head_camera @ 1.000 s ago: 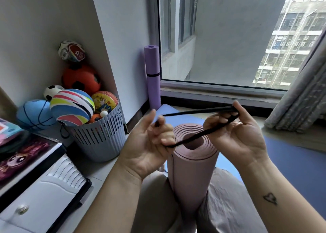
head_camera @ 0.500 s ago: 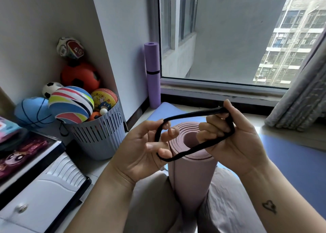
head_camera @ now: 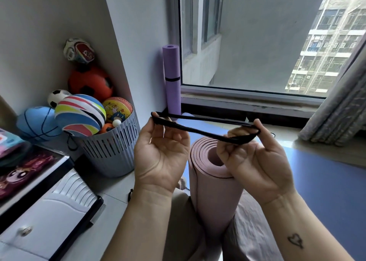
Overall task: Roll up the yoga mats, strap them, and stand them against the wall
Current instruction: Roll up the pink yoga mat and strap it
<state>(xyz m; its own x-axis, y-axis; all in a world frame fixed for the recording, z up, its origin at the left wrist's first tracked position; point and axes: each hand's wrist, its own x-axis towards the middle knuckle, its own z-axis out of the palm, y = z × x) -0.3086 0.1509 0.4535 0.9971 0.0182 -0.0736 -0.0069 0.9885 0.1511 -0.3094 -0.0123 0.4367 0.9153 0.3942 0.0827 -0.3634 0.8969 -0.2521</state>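
A rolled pink yoga mat (head_camera: 213, 183) stands upright between my knees, its open spiral end facing me. Above that end I stretch a black elastic strap (head_camera: 200, 131) into a long loop. My left hand (head_camera: 161, 154) hooks the strap's left end over its fingers, palm toward me. My right hand (head_camera: 255, 159) grips the right end. A purple rolled mat (head_camera: 172, 94) with a black strap around its middle stands in the corner against the wall beside the window. A blue mat (head_camera: 326, 177) lies flat on the floor under and right of the pink roll.
A slotted grey basket (head_camera: 112, 152) full of balls stands at the left by the wall. A white drawer unit (head_camera: 39, 217) and a black-edged box with cartoon print (head_camera: 29, 169) fill the lower left. A curtain (head_camera: 340, 106) hangs at the right of the window sill.
My hands have moved apart and risen, pulling the strap from a rounder loop into a long flat one. The left hand has turned palm-up. The pink roll has stayed put.
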